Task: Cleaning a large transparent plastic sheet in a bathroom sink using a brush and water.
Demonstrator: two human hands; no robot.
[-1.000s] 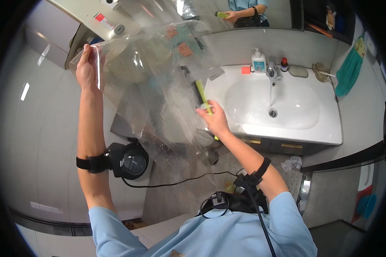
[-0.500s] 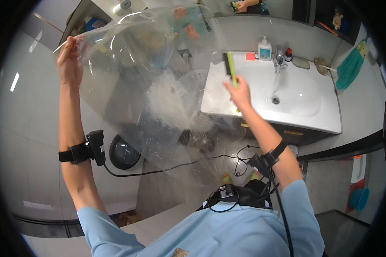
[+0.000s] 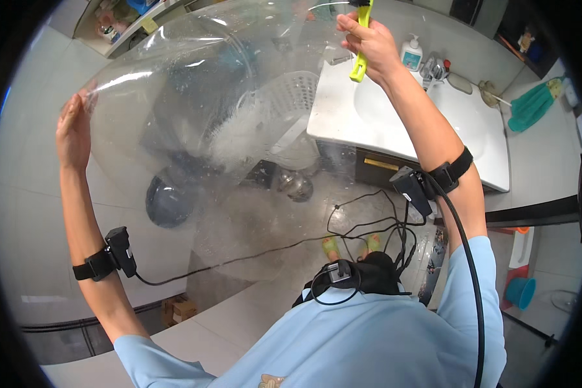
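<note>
A large clear plastic sheet (image 3: pixel 119 139), wet and speckled with drops, hangs across the left and middle of the view. My left hand (image 3: pixel 75 132) is closed on its left edge, the fingers bent over the film. At the top, my right hand (image 3: pixel 376 50) grips a scrub brush (image 3: pixel 358 69) by its lime-green handle. The brush's dark head is partly cut off by the upper edge of the view, beside the far part of the sheet. Whether the bristles touch the sheet, I cannot tell.
A white washbasin (image 3: pixel 333 119) stands at the right with a tap (image 3: pixel 433 70) and a pump bottle (image 3: pixel 411 53). Behind the film show a perforated basket (image 3: pixel 297 87) and a dark round object (image 3: pixel 168 197). Black cables (image 3: pixel 394 223) run over the floor near my feet.
My right hand has carried the brush up and away from above the basin's left side. My left hand has moved left and lower, drawing the sheet's edge along.
</note>
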